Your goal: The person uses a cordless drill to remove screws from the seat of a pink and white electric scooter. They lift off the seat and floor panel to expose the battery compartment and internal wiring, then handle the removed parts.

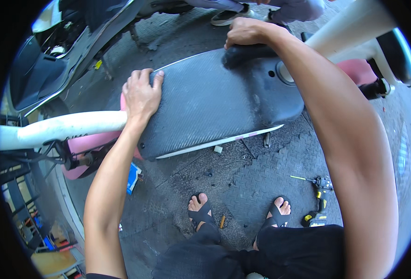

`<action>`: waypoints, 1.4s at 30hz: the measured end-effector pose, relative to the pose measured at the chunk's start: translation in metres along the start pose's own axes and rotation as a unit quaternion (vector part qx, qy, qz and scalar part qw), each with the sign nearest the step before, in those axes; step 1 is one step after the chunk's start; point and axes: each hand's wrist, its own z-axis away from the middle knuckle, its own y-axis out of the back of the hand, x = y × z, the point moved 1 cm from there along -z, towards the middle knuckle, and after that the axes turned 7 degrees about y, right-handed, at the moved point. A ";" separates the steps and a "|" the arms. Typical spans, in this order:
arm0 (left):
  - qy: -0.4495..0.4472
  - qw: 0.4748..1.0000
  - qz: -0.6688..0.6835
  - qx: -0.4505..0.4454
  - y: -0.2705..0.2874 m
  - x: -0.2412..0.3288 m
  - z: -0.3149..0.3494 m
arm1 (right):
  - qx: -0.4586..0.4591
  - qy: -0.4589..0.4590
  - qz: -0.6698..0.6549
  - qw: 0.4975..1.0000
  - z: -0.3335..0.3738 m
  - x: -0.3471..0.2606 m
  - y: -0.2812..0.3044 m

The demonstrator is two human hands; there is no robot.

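Observation:
A dark ribbed footboard (205, 100) of a white and pink scooter stretches before me, pale along its near edge. My left hand (142, 93) is at its far left corner, fingers bent over the end and thumb resting on top. At the far right, my right hand (247, 32) is closed around the raised black lip (247, 55) of the board; its fingertips are partly hidden. A white frame tube (80, 123) meets the board's left end, above a pink body panel (94, 143). Another thick white tube (350, 25) rises by my right forearm.
A cordless drill (323, 193) with a long bit lies right of my feet. Near my left forearm sits a blue packet (133, 178). A small orange stick (222, 222) is on the floor. Dark vehicle bodywork (38, 74) stands upper left; another person's shoe (231, 16) shows beyond the board.

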 end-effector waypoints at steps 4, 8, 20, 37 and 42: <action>0.044 0.999 -0.006 -0.023 -0.004 -0.001 -0.005 | 0.064 -0.072 -0.071 0.993 0.006 0.000 -0.003; 0.060 0.997 0.000 -0.043 -0.004 -0.003 -0.002 | 0.067 -0.095 -0.064 0.991 0.006 -0.003 0.000; -0.250 0.874 0.217 -0.356 0.001 0.230 -0.102 | 0.479 -0.340 -0.197 0.785 0.246 -0.110 -0.106; -0.204 0.833 -0.032 -0.514 0.019 0.309 -0.121 | 0.455 -0.309 -0.583 0.598 0.247 -0.046 -0.175; -0.186 0.809 -0.031 -0.557 0.028 0.318 -0.127 | 0.452 -0.267 -0.673 0.521 0.249 -0.049 -0.185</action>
